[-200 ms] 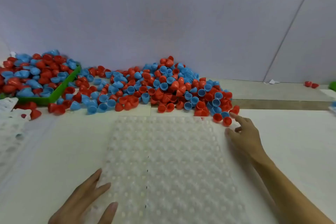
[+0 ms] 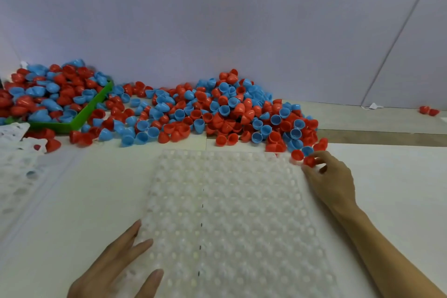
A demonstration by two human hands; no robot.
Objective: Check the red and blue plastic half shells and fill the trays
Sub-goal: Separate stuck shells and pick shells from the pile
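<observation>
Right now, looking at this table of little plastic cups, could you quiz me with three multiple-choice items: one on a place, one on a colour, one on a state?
1. Where does the green bin sit?
A. far left
B. far right
C. on the tray

2. What colour is the shell in the right hand?
A. blue
B. red
C. green

3. How full is the white tray in front?
A. full
B. half full
C. empty

Answers:
1 A, it lies at the left end of the pile.
2 B, fingertips pinch a red one.
3 C, no pocket shows a shell; the left hand rests flat on its edge.
</observation>
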